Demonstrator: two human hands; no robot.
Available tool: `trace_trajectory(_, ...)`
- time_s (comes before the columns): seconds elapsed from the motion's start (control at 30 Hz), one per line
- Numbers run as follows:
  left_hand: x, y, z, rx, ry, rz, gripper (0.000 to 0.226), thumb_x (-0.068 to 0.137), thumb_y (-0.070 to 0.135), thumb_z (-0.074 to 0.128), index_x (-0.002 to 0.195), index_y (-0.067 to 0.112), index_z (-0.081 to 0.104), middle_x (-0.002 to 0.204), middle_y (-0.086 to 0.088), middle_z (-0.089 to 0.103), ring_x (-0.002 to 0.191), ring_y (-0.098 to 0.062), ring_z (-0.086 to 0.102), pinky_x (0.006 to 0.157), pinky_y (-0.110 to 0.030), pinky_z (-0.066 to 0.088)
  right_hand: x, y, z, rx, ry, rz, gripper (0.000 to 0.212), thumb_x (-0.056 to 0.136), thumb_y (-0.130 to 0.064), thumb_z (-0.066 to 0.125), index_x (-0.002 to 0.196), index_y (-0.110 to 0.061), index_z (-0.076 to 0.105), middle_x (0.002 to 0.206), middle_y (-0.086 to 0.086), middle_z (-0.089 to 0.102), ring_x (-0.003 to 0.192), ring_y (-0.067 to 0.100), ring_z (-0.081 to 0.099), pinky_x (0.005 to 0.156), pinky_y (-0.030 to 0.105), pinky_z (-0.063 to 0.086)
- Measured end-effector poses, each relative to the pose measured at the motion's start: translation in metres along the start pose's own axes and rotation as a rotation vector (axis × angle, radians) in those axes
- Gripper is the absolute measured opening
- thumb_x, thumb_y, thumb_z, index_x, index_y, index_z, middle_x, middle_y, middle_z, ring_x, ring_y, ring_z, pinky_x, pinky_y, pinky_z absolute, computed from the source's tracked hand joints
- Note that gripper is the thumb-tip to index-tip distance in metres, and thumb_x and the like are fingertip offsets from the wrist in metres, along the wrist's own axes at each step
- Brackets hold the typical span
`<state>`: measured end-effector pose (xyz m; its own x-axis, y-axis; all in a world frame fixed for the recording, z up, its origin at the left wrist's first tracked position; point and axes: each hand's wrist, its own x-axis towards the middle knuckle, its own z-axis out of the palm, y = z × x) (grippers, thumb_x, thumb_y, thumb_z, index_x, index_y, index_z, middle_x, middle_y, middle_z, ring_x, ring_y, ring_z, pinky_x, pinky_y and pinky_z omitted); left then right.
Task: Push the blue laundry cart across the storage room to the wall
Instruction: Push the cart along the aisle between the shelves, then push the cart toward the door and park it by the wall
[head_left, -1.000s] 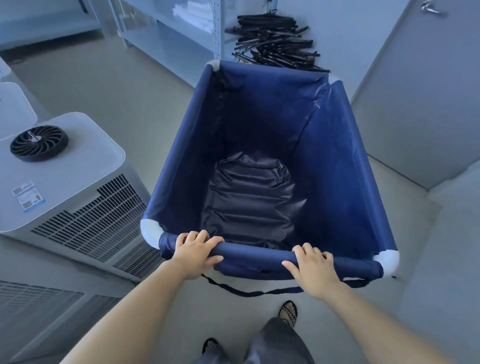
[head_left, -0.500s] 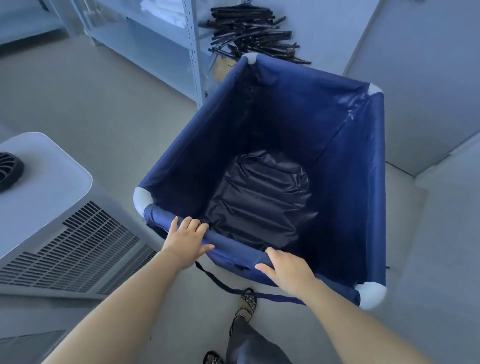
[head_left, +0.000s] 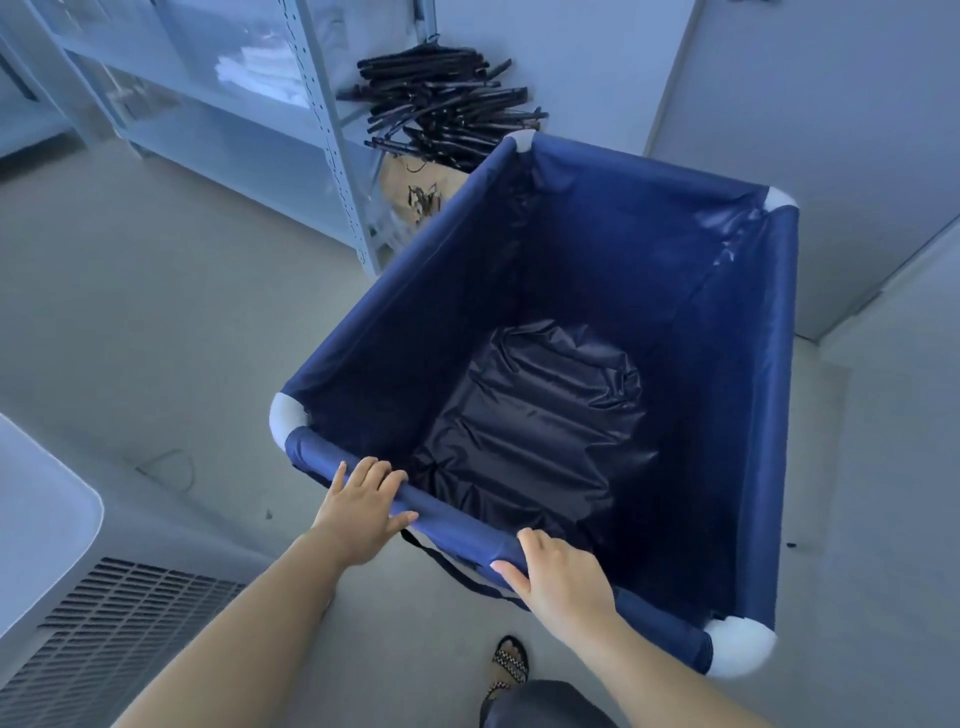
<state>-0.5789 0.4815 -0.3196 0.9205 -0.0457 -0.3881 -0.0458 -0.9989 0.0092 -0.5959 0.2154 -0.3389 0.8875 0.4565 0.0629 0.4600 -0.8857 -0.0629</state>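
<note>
The blue laundry cart (head_left: 737, 364) fills the middle and right of the head view, a deep fabric bin with white corner caps and a dark crumpled liner at the bottom. It stands turned at an angle, its far corner pointing at the wall (head_left: 597, 62). My left hand (head_left: 363, 506) grips the near rim close to its left corner. My right hand (head_left: 561, 577) grips the same rim further right. A dark strap hangs under the rim between my hands.
A metal shelving unit (head_left: 322, 119) stands at the back left. A pile of black hangers (head_left: 447, 114) lies on a cardboard box just beyond the cart. A grey door (head_left: 831, 130) is at the back right. A white vented appliance (head_left: 62, 597) sits at the near left.
The cart has swung clockwise and rolled forward toward the hangers and wall. The white appliance has slid out toward the lower left. Both hands stay on the near rim.
</note>
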Motion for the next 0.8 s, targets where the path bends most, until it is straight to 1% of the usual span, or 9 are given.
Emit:
trace_trajectory(0.13,0.029,0.003,-0.013,0.005,0.004,0.018,0.056,0.096,0.054,0.031,0.142,0.022,0.025,0.148,0.003,0.027,0.142,-0.019,0.014,0.118,-0.048,0.008,0.022,0.014,0.004,-0.022,0.054,0.009,0.043,0.069,-0.063,0.067,0.066,-0.021,0.056,0.050,-0.009,0.052,0.039,0.006,0.051,0.032,0.016,0.029)
trace_trajectory(0.33,0.074,0.005,-0.031,0.043,-0.055,0.056,0.057,0.095,0.054,0.031,0.143,0.022,0.024,0.147,0.000,0.027,0.140,-0.023,0.016,0.118,-0.049,0.011,0.051,0.034,0.006,-0.014,0.054,0.050,0.042,0.073,-0.062,0.063,0.068,-0.021,0.054,0.051,-0.008,0.052,0.040,0.006,0.051,0.032,0.019,0.030)
trace_trajectory(0.43,0.100,0.004,-0.040,0.095,-0.096,0.100,0.054,0.094,0.056,0.030,0.141,0.029,0.025,0.141,-0.001,0.032,0.135,-0.025,0.021,0.117,-0.051,0.011,0.064,0.046,0.007,-0.032,0.066,0.063,0.042,0.072,-0.061,0.062,0.067,-0.021,0.053,0.050,-0.008,0.051,0.039,0.007,0.050,0.033,0.019,0.026)
trace_trajectory(0.5,0.119,0.003,-0.047,0.111,-0.116,0.139,0.053,0.093,0.059,0.029,0.139,0.033,0.026,0.137,0.000,0.035,0.132,-0.025,0.024,0.117,-0.051,0.009,0.074,0.053,0.006,-0.029,0.064,0.077,0.042,0.070,-0.060,0.065,0.065,-0.020,0.053,0.050,-0.008,0.050,0.038,0.008,0.049,0.032,0.019,0.026)
trace_trajectory(0.57,0.138,0.000,-0.055,0.100,-0.137,0.172,0.052,0.092,0.062,0.029,0.138,0.037,0.028,0.134,0.001,0.037,0.133,-0.024,0.025,0.117,-0.050,0.006,0.085,0.061,0.004,-0.009,0.023,0.110,0.042,0.071,-0.060,0.062,0.066,-0.020,0.053,0.051,-0.008,0.051,0.039,0.008,0.050,0.032,0.020,0.029)
trace_trajectory(0.6,0.147,0.000,-0.059,0.093,-0.141,0.188,0.052,0.091,0.063,0.029,0.137,0.039,0.029,0.133,0.002,0.037,0.133,-0.024,0.024,0.117,-0.049,0.005,0.090,0.066,0.003,0.014,-0.006,0.130,0.042,0.075,-0.061,0.057,0.069,-0.020,0.053,0.054,-0.008,0.053,0.044,0.009,0.052,0.035,0.022,0.030)
trace_trajectory(0.67,0.164,0.000,-0.067,0.083,-0.141,0.223,0.050,0.091,0.064,0.029,0.136,0.041,0.029,0.132,0.005,0.037,0.133,-0.023,0.025,0.117,-0.049,0.006,0.099,0.074,0.004,0.102,-0.049,0.189,0.046,0.084,-0.063,0.042,0.084,-0.019,0.054,0.072,-0.008,0.059,0.063,0.012,0.058,0.047,0.025,0.034)
trace_trajectory(0.73,0.180,0.001,-0.074,0.083,-0.133,0.262,0.049,0.091,0.063,0.029,0.135,0.042,0.029,0.132,0.006,0.038,0.131,-0.022,0.026,0.116,-0.048,0.007,0.109,0.081,0.007,0.166,-0.114,0.267,0.051,0.088,-0.066,0.030,0.098,-0.021,0.051,0.089,-0.008,0.059,0.079,0.014,0.056,0.058,0.026,0.037)
trace_trajectory(0.8,0.196,0.001,-0.081,0.100,-0.113,0.317,0.048,0.091,0.063,0.029,0.135,0.041,0.030,0.130,0.007,0.039,0.127,-0.020,0.030,0.115,-0.045,0.010,0.120,0.086,0.006,0.151,-0.123,0.309,0.051,0.088,-0.065,0.029,0.099,-0.022,0.052,0.091,-0.007,0.057,0.081,0.014,0.055,0.062,0.027,0.040)
